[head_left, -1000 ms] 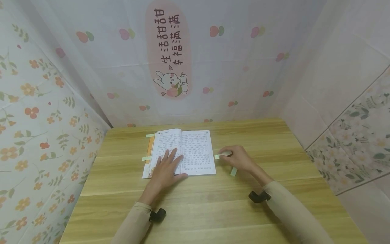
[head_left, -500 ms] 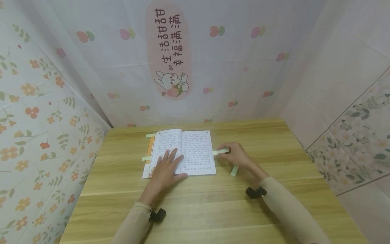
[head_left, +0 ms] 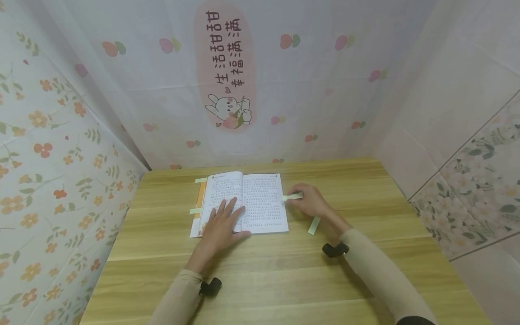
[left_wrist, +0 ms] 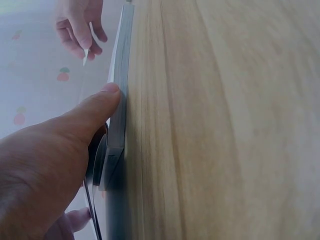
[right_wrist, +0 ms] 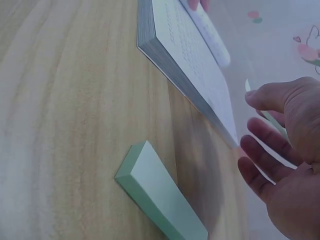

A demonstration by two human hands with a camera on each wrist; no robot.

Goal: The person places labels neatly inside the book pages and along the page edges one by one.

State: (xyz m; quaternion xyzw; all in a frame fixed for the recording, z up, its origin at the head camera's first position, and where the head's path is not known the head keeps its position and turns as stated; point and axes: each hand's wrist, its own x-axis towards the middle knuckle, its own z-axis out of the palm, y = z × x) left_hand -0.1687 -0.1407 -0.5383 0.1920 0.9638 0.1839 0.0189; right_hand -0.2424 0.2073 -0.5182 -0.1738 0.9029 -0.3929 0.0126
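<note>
I held a pale green strip (head_left: pixel 293 197) pinched between the thumb and fingers of my right hand (head_left: pixel 312 201), its tip at the right edge of the open book (head_left: pixel 264 205); whether it touched the page I couldn't tell. My left hand (head_left: pixel 220 228), apart from the right, rested on the left page with its fingers spread. Two green tabs (head_left: pixel 196 211) jutted from the book's left side. A pale green block (right_wrist: pixel 162 192) lay right of the book on the wood-grained tabletop (head_left: pixel 260 280), and a printed curtain (head_left: pixel 317 99) hung at the far side.
</note>
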